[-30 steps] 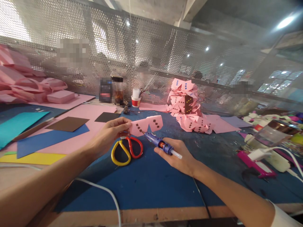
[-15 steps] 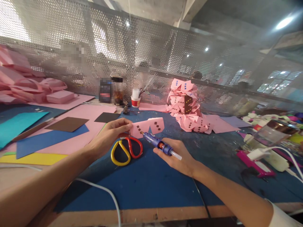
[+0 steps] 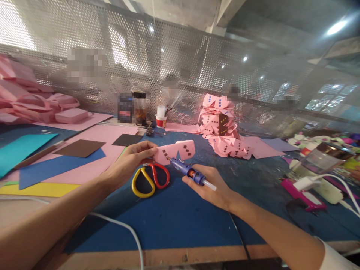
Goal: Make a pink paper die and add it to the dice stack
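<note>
A pink paper piece [image 3: 185, 150] with dark diamond-shaped marks and a notch in its lower edge is pinched at its left end by my left hand [image 3: 141, 153]. My right hand [image 3: 211, 184] is wrapped around a blue glue gun [image 3: 187, 170], and a clear glue stick [image 3: 209, 185] pokes out of its back. The gun's nozzle meets the paper near the left group of marks; whether it touches cannot be made out. Just below my left hand lie scissors [image 3: 144, 182] with one yellow and one red handle loop, their blades hidden.
Pink marked paper pieces [image 3: 221, 127] are piled up at the back. Coloured sheets [image 3: 62, 168] and a pink heap [image 3: 36, 97] lie left. A jar [image 3: 140, 108] and paper cup [image 3: 161, 120] stand by the mesh screen [image 3: 191, 60]. A magenta power strip [image 3: 303, 195] with cables sits right.
Hardly anything differs. Both hands, the pink paper piece and the glue gun stay in almost the same place.
</note>
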Available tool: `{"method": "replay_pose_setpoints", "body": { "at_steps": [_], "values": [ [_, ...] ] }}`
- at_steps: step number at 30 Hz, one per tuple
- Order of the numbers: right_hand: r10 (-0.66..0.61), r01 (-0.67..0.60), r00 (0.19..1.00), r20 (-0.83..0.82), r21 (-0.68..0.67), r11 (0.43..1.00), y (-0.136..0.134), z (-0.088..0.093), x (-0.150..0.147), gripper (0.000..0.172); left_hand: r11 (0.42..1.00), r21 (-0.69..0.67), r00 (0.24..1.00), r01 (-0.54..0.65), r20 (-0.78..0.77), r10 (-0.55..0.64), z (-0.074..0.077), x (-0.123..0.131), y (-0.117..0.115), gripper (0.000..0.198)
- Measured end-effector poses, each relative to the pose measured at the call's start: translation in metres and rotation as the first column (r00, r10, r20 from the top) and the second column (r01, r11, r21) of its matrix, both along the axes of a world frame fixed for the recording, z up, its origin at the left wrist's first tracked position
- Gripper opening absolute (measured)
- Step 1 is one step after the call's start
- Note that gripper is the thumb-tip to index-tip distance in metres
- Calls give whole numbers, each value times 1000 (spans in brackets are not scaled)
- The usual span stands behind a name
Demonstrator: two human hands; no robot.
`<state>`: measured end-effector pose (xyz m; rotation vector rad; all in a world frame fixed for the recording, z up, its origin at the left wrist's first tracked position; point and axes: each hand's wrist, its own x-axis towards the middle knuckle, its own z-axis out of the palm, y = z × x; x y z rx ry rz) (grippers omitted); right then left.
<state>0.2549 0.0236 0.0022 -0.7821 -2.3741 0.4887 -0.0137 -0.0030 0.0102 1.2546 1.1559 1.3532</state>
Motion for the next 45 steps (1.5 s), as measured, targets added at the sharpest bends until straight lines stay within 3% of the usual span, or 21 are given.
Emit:
{"method": "replay_pose_setpoints", "body": {
  "at_steps": [6,9,11,15,18,23,30,34,36,38,41,45],
  "values": [
    [-52,44,994,-94,-78,996,-4,6,3,28,999,26,999,-46,-21,46,-1,-6,4,24],
    [-187,176,967,-172,-76,982,4,11,8,29,997,31,997,-68,-17,69,-2,-9,7,24],
    [-296,304,938,-182,17,952,16,14,15,31,996,35,997,-78,-10,79,-2,-11,8,24],
    [-529,513,849,9,226,828,44,11,29,28,995,52,997,-83,5,82,-1,-14,10,25],
    [-583,515,779,231,294,805,55,2,34,30,993,59,995,-103,7,103,-1,-15,11,28],
    [-493,432,730,474,239,870,58,-10,34,40,993,76,996,-94,4,94,1,-16,10,29],
    [-418,357,751,511,219,908,51,1,40,40,997,78,1000,-17,-25,19,4,-12,6,24],
    [-416,357,857,305,233,905,46,15,41,34,997,76,999,3,-51,1,5,-8,2,23],
    [-328,317,937,120,96,943,45,20,37,26,997,69,998,22,-63,-18,6,-5,0,23],
    [-185,180,981,-50,-96,979,45,22,32,25,997,54,997,48,-65,-44,7,-2,-2,24],
    [-53,-1,977,-206,-254,967,43,21,26,30,997,37,996,74,-60,-71,8,1,-4,25],
    [-32,-50,963,-267,-294,954,41,17,22,29,996,38,994,86,-75,-83,6,1,-4,24]
  ]
}}
